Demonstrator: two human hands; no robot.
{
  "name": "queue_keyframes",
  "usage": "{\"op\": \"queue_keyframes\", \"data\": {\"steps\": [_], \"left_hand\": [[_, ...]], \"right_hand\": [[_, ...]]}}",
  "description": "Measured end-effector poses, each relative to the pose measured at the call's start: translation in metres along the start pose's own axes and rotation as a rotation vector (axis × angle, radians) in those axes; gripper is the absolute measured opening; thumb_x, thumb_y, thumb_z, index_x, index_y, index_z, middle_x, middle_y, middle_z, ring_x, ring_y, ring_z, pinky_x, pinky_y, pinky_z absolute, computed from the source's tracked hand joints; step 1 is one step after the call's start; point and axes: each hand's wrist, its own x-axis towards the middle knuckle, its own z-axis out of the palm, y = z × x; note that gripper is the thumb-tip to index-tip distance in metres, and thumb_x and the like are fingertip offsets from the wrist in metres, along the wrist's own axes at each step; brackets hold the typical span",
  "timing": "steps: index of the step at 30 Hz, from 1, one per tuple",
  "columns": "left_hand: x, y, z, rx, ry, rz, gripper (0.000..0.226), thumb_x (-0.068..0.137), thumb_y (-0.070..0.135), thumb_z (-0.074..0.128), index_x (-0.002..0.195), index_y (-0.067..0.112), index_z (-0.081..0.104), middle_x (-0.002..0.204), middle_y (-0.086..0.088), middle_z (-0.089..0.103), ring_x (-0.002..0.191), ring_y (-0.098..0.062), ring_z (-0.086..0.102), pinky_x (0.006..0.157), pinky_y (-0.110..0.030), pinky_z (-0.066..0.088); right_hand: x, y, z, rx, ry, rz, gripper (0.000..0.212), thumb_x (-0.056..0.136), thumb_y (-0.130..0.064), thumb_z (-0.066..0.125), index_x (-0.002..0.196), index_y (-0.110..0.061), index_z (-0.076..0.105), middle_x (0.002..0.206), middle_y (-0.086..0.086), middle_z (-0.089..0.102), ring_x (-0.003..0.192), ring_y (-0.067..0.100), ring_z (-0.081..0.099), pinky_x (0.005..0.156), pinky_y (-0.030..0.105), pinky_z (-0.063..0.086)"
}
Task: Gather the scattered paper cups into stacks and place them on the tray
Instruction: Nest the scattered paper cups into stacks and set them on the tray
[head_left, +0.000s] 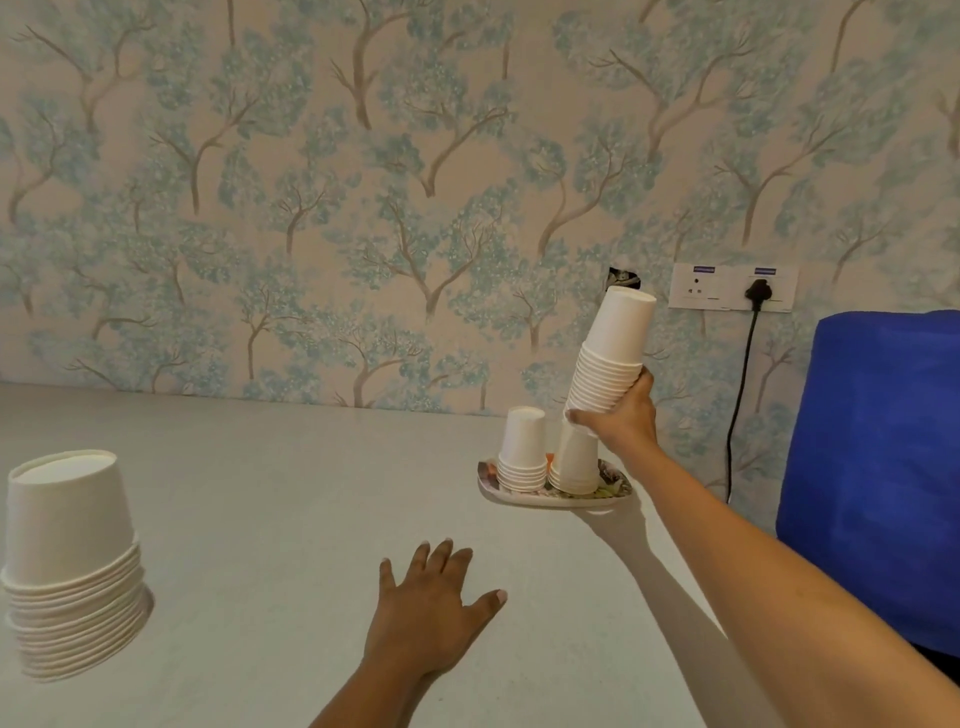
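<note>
My right hand (621, 415) grips a tilted stack of upside-down white paper cups (610, 358) held just above the patterned tray (491, 486). Two shorter inverted stacks stand on the tray: one on the left (523, 452) and one on the right (575, 460), directly under the held stack. A large inverted stack of cups (70, 566) stands on the table at the near left. My left hand (428, 613) rests flat on the table, fingers spread, holding nothing.
The pale table (285, 493) runs back to a wallpapered wall. A blue covered object (878, 467) stands at the right edge. A wall socket (732, 287) with a black plug and cord hangs behind the tray.
</note>
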Motion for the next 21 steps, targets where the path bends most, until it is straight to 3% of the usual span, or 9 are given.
{"op": "queue_keyframes", "data": {"steps": [13,21], "left_hand": [[0.003,-0.004,0.007,-0.013,0.005,0.006,0.073,0.084,0.07,0.014,0.145,0.031,0.009,0.157,0.005,0.003,0.145,-0.017,-0.004,0.113,-0.052,-0.006],[0.003,-0.004,0.007,-0.014,0.019,0.007,0.074,0.083,0.072,0.013,0.145,0.031,0.01,0.157,0.005,0.004,0.145,-0.017,-0.002,0.113,-0.052,-0.006]], "right_hand": [[0.028,0.032,0.038,-0.09,-0.041,0.054,0.109,0.061,-0.017,0.085,0.142,-0.014,0.011,0.139,0.018,0.039,0.127,0.037,0.039,0.104,0.047,0.036],[0.024,0.048,0.044,-0.112,-0.102,0.165,0.102,0.061,-0.018,0.085,0.137,-0.009,0.018,0.138,0.019,0.041,0.126,0.038,0.042,0.102,0.046,0.037]]}}
